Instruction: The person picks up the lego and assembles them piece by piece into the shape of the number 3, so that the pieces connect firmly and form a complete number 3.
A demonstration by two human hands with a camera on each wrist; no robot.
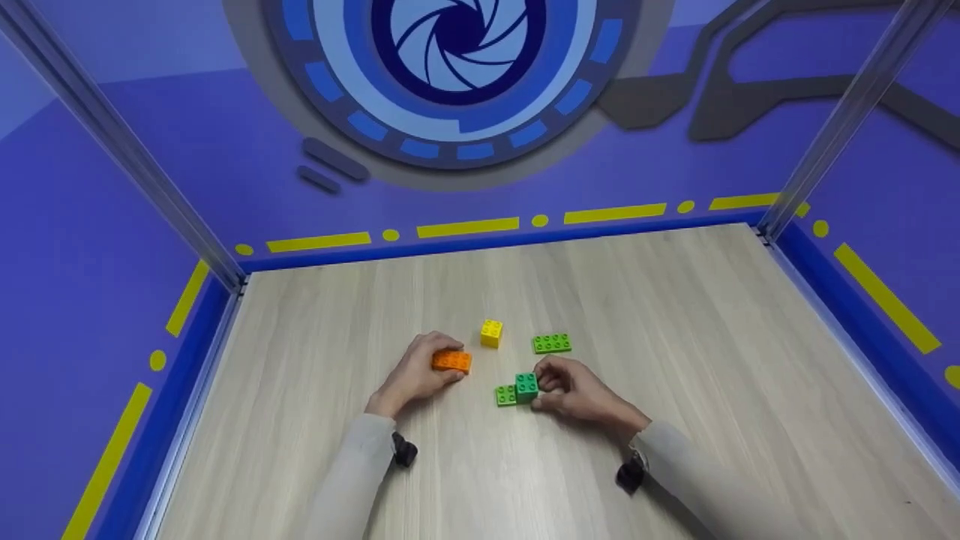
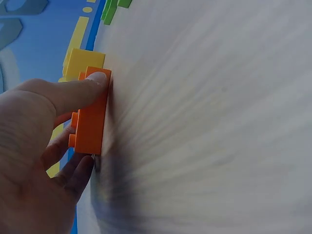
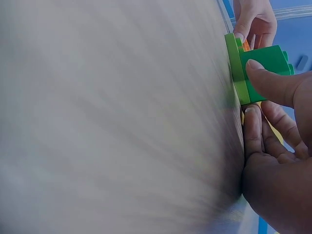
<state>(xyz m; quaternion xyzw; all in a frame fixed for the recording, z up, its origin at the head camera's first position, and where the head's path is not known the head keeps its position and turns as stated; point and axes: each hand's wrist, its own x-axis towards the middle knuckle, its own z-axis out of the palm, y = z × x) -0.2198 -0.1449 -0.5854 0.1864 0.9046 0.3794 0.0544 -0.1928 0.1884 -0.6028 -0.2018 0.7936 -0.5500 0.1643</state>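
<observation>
On the left, my left hand (image 1: pixel 417 371) grips an orange brick (image 1: pixel 452 361) between thumb and fingers. The left wrist view shows the thumb pressed on one side of the orange brick (image 2: pixel 92 117), low over the table. My right hand (image 1: pixel 574 388) pinches a dark green brick (image 1: pixel 526 383), its thumb on the brick's near side. That green brick (image 3: pixel 265 68) sits on one end of a flat light green brick (image 3: pixel 236 68), whose other studs (image 1: pixel 505 394) stay exposed toward the left. The far fingertips of the right hand are partly hidden behind the brick.
A yellow brick (image 1: pixel 491 334) stands upright beyond the two hands. To its right lies another flat light green brick (image 1: pixel 552 343), just past the right hand. The wooden table (image 1: pixel 345 307) is bounded by blue panels (image 1: pixel 480 180) at the back and sides.
</observation>
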